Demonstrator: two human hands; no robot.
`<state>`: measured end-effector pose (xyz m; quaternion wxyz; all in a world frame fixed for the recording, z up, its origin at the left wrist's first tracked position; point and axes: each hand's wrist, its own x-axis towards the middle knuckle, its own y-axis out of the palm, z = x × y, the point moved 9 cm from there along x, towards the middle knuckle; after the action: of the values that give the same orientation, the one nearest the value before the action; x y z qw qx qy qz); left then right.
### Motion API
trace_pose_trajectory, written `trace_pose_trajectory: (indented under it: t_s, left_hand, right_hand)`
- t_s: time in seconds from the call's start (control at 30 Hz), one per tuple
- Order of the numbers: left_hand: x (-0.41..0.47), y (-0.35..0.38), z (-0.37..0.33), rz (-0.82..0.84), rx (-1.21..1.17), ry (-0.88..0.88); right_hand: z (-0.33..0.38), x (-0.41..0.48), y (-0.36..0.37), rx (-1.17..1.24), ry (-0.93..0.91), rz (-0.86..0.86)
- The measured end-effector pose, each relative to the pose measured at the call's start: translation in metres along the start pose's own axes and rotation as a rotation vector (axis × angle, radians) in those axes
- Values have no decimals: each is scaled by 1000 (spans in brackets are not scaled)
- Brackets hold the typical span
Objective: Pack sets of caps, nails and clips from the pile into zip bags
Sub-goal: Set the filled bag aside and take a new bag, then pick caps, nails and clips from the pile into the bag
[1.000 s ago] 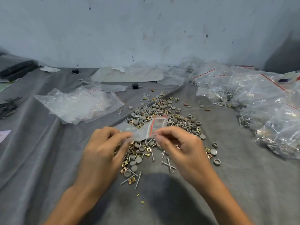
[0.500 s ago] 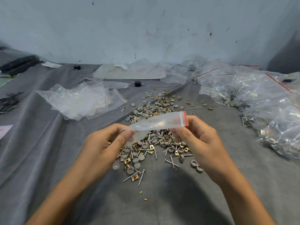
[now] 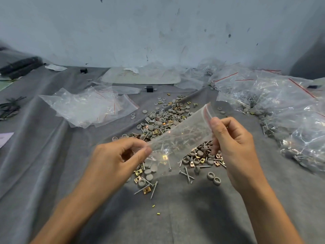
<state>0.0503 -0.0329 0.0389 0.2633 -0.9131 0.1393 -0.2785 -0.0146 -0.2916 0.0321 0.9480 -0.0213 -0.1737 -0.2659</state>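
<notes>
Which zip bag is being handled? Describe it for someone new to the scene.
On the grey cloth, find the central pile of caps, nails and clips. Above it, one zip bag is stretched between the left hand and right hand. Unlike the bags lying at either side, it is held up, red strip by the right thumb.

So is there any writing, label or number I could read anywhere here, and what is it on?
No text here can be read.
Flat clear sheet by the wall: faint marks, too blurred to read.
Pale paper at the left edge: nothing legible.
Zip bag, pinched by left hand and right hand: red strip only, no print visible.
</notes>
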Motion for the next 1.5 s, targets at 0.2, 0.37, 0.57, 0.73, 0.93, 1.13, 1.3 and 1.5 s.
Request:
trace_pose_trajectory:
  t_s: [0.2, 0.37, 0.57, 0.73, 0.93, 1.13, 1.3, 1.5]
  left_hand:
    - [1, 3, 9, 49, -110, -113]
    - [-7, 36, 7, 319, -513, -337]
    - [-20, 65, -28, 434, -602, -273]
    - [-16, 57, -13, 254, -706, -356]
    - [-22, 77, -17, 359, -769, -343]
    - [-27, 94, -24, 506, -778, -301]
    - [5, 46, 20, 224, -226, -202]
    - [26, 25, 75, 123, 486, -247]
  right_hand:
    - [16, 3, -19, -121, -69, -152]
    - [29, 4, 2, 6, -44, 76]
    - [26, -13, 37, -40, 1, 396]
    - [27, -11, 25, -214, -56, 413]
    - [31, -8, 19, -15, -91, 299]
    - [16, -6, 23, 309, 47, 133]
    - [30, -1, -4, 195, -91, 32]
    - [50, -4, -22, -419, -348, -33]
